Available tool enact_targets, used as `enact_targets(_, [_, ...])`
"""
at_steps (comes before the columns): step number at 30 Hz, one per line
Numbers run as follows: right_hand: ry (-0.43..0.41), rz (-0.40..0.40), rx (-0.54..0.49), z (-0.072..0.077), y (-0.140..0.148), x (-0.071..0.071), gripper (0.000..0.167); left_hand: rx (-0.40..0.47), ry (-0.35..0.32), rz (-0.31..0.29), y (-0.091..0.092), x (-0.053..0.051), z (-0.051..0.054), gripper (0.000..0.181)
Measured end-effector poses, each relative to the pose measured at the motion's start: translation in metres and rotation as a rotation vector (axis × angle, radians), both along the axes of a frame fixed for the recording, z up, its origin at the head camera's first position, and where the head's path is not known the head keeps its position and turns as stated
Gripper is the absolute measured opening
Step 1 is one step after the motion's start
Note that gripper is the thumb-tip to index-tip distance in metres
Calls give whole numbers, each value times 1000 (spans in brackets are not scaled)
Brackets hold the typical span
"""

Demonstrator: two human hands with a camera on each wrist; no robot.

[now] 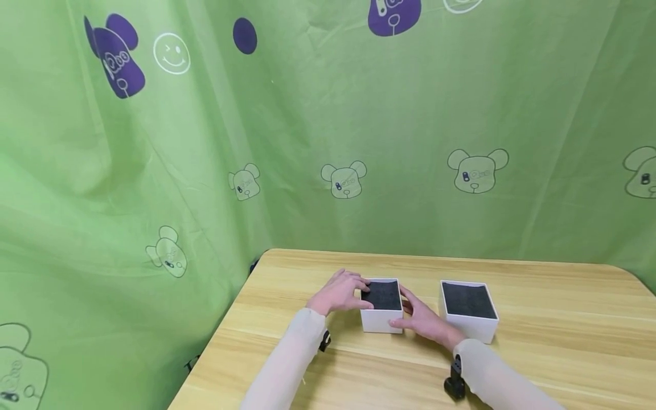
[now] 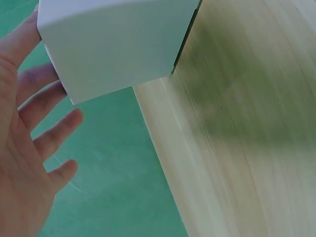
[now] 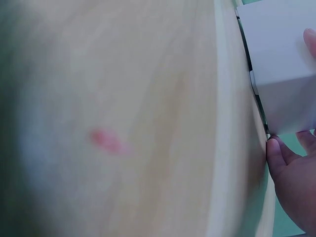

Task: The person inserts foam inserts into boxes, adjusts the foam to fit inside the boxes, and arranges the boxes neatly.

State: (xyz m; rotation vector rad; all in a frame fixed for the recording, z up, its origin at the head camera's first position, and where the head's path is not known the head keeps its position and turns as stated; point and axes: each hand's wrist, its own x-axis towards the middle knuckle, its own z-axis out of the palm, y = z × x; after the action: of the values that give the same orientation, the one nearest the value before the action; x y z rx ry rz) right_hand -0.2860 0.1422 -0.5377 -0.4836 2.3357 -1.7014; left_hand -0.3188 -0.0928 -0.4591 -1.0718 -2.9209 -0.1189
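A small white box (image 1: 381, 321) with a dark insert (image 1: 381, 295) inside stands on the table between both hands. My left hand (image 1: 340, 292) touches its left rim, the fingertips reaching over the dark insert. In the left wrist view, the left hand's outer fingers (image 2: 63, 173) are spread loosely, off the box. My right hand (image 1: 424, 319) grips the box's right side, thumb on the front face and fingers round the side. In the right wrist view, a thumb lies against the white box (image 3: 286, 59).
A second white box (image 1: 474, 328), also with a dark insert, stands on the wooden table (image 1: 569, 319) to the right, close to the right wrist. Behind the table hangs a green curtain (image 1: 410, 228) with bear prints. Dark wrist cameras (image 1: 455, 382) sit under the sleeves.
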Motion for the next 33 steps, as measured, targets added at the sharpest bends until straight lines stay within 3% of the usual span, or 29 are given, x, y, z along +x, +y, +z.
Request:
enact_targets(9, [21, 4, 5, -3, 0, -1, 102, 17, -39, 30, 0, 1, -1, 51])
enact_targets(33, [26, -1, 37, -3, 1, -1, 103, 103, -83, 39, -1, 2, -4, 49])
